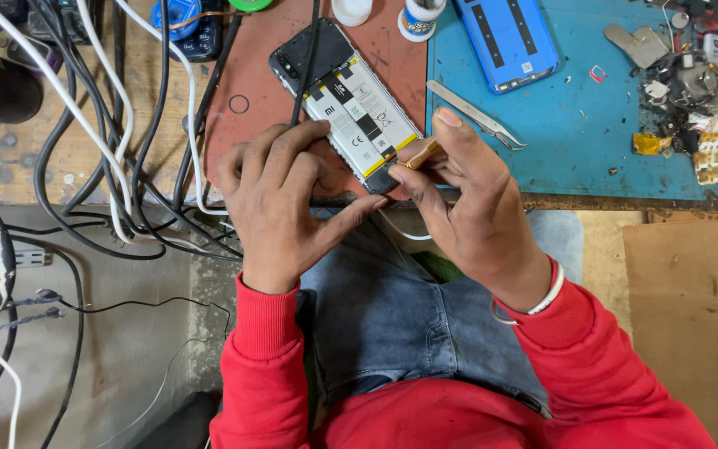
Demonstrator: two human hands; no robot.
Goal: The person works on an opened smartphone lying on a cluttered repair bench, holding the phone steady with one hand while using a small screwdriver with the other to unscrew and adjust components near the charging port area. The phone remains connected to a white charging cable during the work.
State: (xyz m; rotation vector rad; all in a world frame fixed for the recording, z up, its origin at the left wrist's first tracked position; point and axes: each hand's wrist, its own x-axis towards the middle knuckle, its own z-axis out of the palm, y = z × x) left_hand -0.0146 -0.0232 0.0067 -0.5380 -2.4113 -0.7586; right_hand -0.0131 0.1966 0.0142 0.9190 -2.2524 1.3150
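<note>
Opened black smartphone (346, 104) with its back cover off lies slanted on the table (575, 125), lower end toward both hands. Left hand (280, 208) steadies that end, fingers pressed down, while right hand (467, 204), closer in, pinches a thin brass-coloured tool (422, 154) against it.

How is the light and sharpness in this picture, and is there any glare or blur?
Head view: soft, even light, weak shadows; the opened phone and both hands, left hand and right hand, look sharp; no strong glare; edges bend slightly from the wide lens.
</note>
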